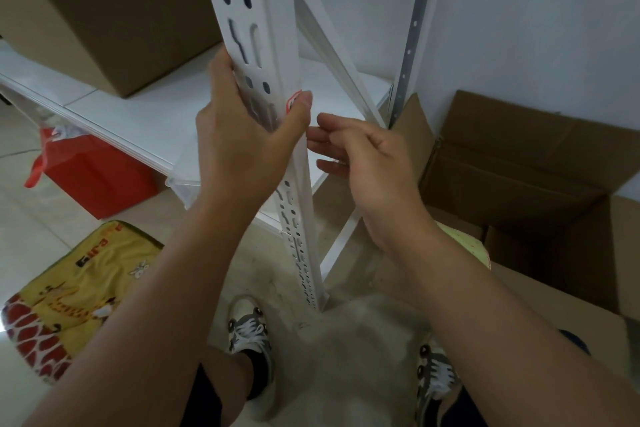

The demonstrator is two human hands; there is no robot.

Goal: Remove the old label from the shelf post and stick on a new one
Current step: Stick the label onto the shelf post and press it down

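A white slotted shelf post (258, 21) runs from the top centre down to the floor. My left hand (242, 135) grips the post at mid height, fingers round its left edge and thumb on its right edge. A small label with a red border (293, 100) sits on that edge, partly hidden under my thumb tip. My right hand (360, 156) hovers just right of the post below the label, fingers loosely extended toward it and holding nothing that I can see.
A white shelf board (145, 104) carries a brown cardboard box (104, 10). An open cardboard box (526, 177) stands on the floor at the right. A red bag (93, 173) and a yellow giraffe mat (69, 291) lie at the left. My shoes are below.
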